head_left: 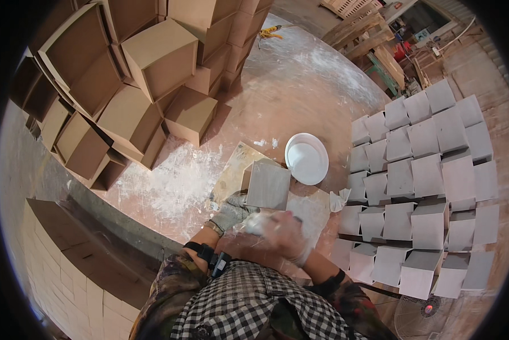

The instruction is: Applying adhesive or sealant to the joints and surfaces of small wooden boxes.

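Grey box: set on a tan board on the dusty, reddish work surface, directly ahead of the hands; the grey box is placed just beside the white basin.
Left hand: gloved, brought to the near left corner of the grey box; whether the fingers are closed on it cannot be told.
Right hand: blurred near the box's front; whether anything is gripped cannot be told.
Brown boxes: piled at the left.
Pale grey boxes: ranged in rows at the right.
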A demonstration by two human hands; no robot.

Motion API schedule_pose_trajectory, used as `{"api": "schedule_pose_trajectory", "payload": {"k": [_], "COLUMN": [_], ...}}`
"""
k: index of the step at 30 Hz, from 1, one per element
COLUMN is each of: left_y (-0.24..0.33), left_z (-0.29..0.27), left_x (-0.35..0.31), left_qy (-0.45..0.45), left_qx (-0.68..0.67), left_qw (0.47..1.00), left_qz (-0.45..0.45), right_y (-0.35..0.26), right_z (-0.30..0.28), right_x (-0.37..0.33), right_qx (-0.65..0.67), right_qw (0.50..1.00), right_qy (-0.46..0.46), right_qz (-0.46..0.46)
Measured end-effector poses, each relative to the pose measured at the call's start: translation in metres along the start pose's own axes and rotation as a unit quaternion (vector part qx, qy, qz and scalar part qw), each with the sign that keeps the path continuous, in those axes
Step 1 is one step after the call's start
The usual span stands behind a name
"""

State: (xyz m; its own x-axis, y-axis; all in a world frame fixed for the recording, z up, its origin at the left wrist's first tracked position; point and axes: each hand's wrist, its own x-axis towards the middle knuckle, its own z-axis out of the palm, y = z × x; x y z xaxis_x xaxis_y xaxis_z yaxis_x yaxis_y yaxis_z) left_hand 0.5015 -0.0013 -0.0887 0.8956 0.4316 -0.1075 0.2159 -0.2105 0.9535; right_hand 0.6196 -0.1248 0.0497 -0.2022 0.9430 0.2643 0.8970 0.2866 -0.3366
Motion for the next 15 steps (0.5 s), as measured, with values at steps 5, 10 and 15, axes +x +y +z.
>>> {"api": "schedule_pose_trajectory", "payload": {"k": [5, 10, 15], "left_y": [-0.009, -0.036, -0.063], "left_z": [0.008, 0.028, 0.023], "left_x": [0.003, 0.015, 0.010], "left_qy": [0.050, 0.048, 0.030], "left_qx": [-0.058, -0.358, -0.269], "left_qw": [0.995, 0.932, 0.959], "left_qz": [0.062, -0.024, 0.085], "right_y": [0.067, 0.098, 0.024], "right_z": [-0.035, -0.020, -0.014], "right_x": [0.018, 0.017, -0.014], "right_qx": [-0.066, -0.013, -0.052], "right_qw": [0.984, 0.983, 0.991], "right_qy": [0.103, 0.106, -0.020], "right_qz": [0.128, 0.149, 0.124]}}
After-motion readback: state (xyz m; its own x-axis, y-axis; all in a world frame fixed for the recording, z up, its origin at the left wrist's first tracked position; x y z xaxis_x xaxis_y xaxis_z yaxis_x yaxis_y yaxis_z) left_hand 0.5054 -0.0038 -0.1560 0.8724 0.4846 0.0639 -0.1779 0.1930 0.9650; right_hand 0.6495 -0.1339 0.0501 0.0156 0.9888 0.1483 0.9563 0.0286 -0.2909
